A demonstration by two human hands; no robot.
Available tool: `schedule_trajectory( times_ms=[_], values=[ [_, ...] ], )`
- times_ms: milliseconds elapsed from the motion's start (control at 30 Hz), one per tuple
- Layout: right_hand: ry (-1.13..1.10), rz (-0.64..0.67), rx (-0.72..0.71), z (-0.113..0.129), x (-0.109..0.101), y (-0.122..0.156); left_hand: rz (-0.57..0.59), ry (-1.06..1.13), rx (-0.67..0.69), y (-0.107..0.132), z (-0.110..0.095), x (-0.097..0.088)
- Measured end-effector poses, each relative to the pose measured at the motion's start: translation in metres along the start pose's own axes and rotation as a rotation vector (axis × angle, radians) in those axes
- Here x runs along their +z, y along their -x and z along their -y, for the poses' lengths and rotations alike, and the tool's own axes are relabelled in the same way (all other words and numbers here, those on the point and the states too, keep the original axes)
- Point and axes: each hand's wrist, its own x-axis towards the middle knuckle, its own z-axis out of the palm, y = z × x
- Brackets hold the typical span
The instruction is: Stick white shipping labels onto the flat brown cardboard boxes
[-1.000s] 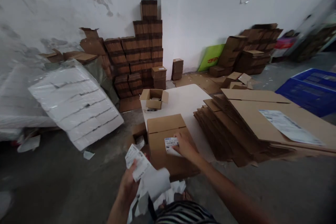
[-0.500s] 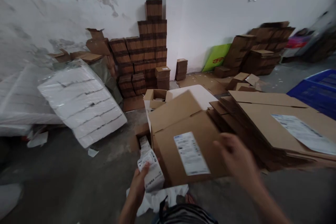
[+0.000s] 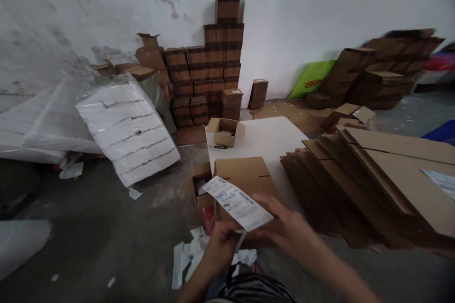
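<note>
Label of white printed paper (image 3: 236, 202) is stretched slantwise between the worker's two bare hands, its far corner pointing left. From where I stand, the left hand (image 3: 220, 246) pinches it along the near edge, with a narrow pale strip (image 3: 241, 240) hanging just below. The right hand (image 3: 284, 222) grasps its right end, forefinger along the edge and thumb underneath. The label is above a flat-topped brown cardboard carton (image 3: 245, 166), partly covering it, at the near end of a white surface with rounded corners (image 3: 275, 135). Toward the far left corner of that surface sits a small open cardboard box (image 3: 223, 138), flaps spread, with a thin dark tool (image 3: 220, 147) lying just in front. Left of the carton, lower down, I see another open brown box (image 3: 202, 170) with something pale inside. On the right leans a tall pile of flattened brown cardboard (image 3: 320, 184), and crumpled white paper scraps (image 3: 194, 251) lie on the floor near the worker's feet.
</note>
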Motion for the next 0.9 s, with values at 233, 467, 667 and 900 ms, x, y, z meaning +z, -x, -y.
schedule_trajectory(
  times_ms=[233, 467, 667, 900],
  values=[
    [-0.037, -0.059, -0.267, 0.009, 0.061, 0.005, 0.008, 0.819, -0.454, -0.006, -0.005, -0.004],
    [-0.295, 0.007, -0.199, 0.025, 0.029, -0.002, -0.364, 0.834, -0.446, -0.025, 0.024, -0.03],
    [-0.176, -0.224, 0.281, -0.041, 0.02, -0.044, -0.554, 0.687, -0.311, -0.028, 0.045, -0.072],
    [0.332, 0.083, 0.324, -0.098, 0.086, -0.015, -0.416, 0.506, -0.396, -0.019, 0.059, -0.04]
  ],
)
